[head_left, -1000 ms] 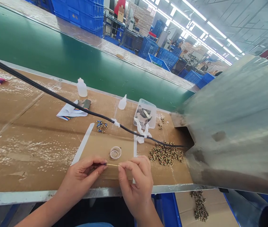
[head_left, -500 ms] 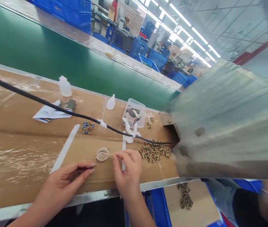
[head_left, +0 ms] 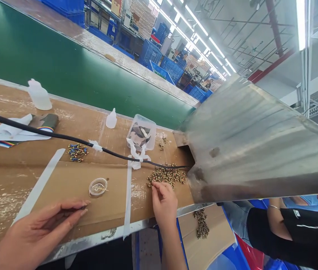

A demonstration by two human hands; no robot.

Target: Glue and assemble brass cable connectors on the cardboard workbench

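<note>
The heap of small brass-and-dark ring parts (head_left: 166, 175) lies on the bench (head_left: 7, 180) at about 1 o'clock from the right hand (head_left: 164, 204), at the mouth of the big sheet-metal chute (head_left: 254, 150), which fills the 3 o'clock side. A green conveyor belt (head_left: 63, 71) runs along the bench's far edge, from 10 to 12 o'clock. A black cable (head_left: 35, 131) crosses the cardboard-covered bench from 9 o'clock to the heap, taped down twice.

Of the hands, the right has its fingers curled together, their tips on the heap's near edge; I cannot tell whether they grip a piece. The left hand (head_left: 41, 232), at 7 o'clock, lies low over the cardboard with its fingers stretched out long and the thumb close under the forefinger; something dark shows between them, too small to name.

A clear tub (head_left: 142, 133) stands at 12 o'clock from the heap. A small round dish (head_left: 98, 187) sits between the hands.

A co-worker's black sleeve (head_left: 282, 228) at 4 o'clock bears a white mark, too small to read.
</note>
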